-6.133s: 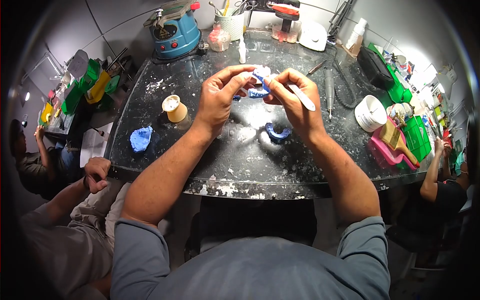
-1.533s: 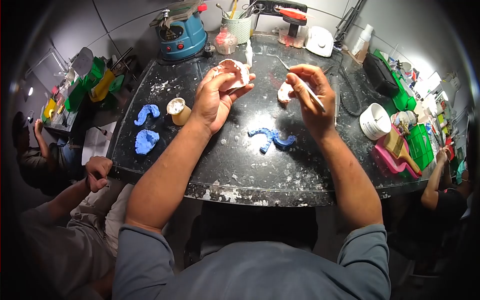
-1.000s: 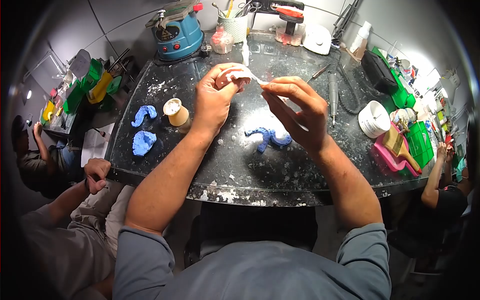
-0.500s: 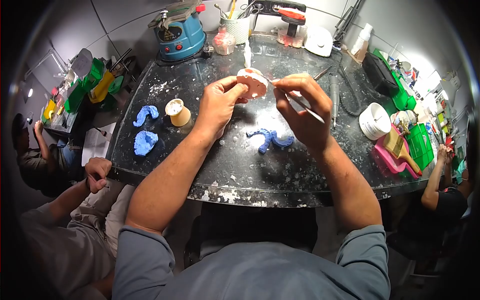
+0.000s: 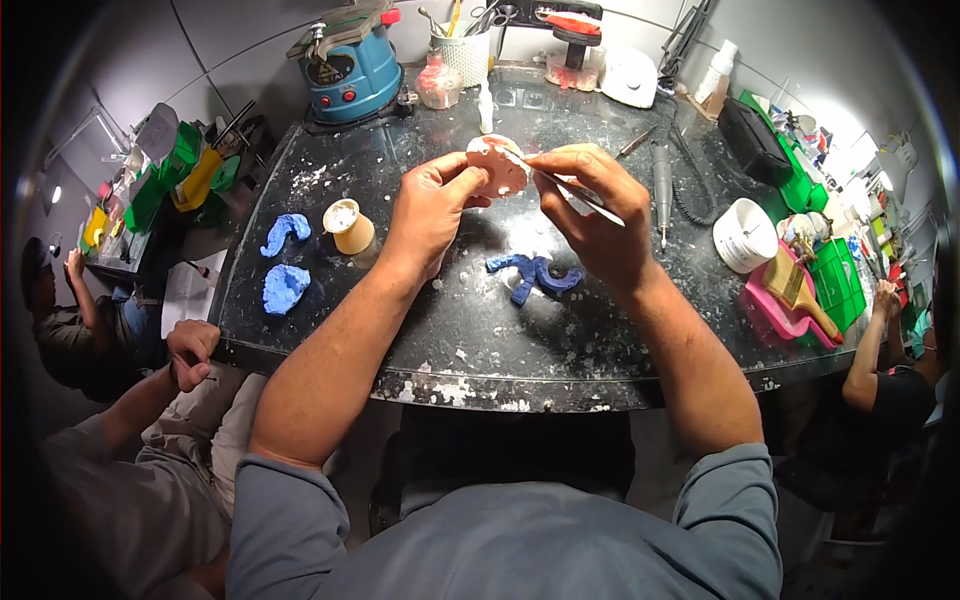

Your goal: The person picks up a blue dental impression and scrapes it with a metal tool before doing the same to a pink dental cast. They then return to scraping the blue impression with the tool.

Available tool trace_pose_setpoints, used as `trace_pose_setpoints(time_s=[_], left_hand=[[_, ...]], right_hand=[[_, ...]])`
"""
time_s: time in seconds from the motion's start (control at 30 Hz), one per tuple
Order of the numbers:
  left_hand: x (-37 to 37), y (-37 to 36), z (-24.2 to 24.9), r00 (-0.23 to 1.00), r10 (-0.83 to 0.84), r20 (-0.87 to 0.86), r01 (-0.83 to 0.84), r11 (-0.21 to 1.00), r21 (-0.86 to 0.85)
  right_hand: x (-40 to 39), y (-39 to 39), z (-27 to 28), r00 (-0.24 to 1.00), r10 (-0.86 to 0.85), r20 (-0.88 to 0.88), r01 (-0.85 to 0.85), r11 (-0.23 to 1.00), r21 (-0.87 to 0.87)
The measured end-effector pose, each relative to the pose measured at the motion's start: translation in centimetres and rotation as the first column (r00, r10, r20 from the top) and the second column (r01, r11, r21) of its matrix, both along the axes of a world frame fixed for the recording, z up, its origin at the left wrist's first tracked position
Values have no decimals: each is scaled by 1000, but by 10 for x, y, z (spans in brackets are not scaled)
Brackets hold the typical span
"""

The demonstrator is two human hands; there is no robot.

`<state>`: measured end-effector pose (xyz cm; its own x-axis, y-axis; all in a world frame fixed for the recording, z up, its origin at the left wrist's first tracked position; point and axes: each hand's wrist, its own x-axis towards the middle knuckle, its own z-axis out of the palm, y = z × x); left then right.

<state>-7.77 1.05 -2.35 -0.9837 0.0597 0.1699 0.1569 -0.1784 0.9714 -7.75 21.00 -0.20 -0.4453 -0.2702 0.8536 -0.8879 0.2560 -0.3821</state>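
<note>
My left hand (image 5: 428, 205) is clamped on a pinkish cast (image 5: 500, 172) at the upper centre of the frame, thumb pressed against its flat face. My right hand (image 5: 612, 242) pinches a slim tool (image 5: 590, 202), its back end slanting down to the right; the tip seems to meet the cast's right edge, though my fingers partly hide it. Below, around the middle, dark blue curved pieces (image 5: 527, 272) lie on the black table (image 5: 450, 330). At left sit a lighter blue lump (image 5: 286, 290) and a cream cup (image 5: 353, 238).
</note>
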Motion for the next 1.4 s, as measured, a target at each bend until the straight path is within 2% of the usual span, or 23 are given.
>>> trace_pose_setpoints(time_s=[0.2, 0.53, 0.8, 0.9, 1.4], left_hand=[[0, 0, 0, 1000, 0, -13, 0, 999, -45], [0, -1, 0, 1000, 3, 2, -3, 1000, -25], [0, -5, 2, 999, -26, 39, 24, 999, 49], [1, -4, 3, 998, 8, 61, -15, 993, 120], [-1, -7, 2, 996, -17, 93, -7, 967, 256]], right_hand=[[2, 1, 3, 1000, 25, -9, -24, 999, 43], [3, 2, 4, 999, -12, -36, 14, 998, 63], [2, 1, 2, 999, -2, 43, 2, 1000, -9], [1, 3, 6, 999, -34, -41, 36, 999, 30], [3, 1, 5, 998, -65, 12, 65, 998, -3]])
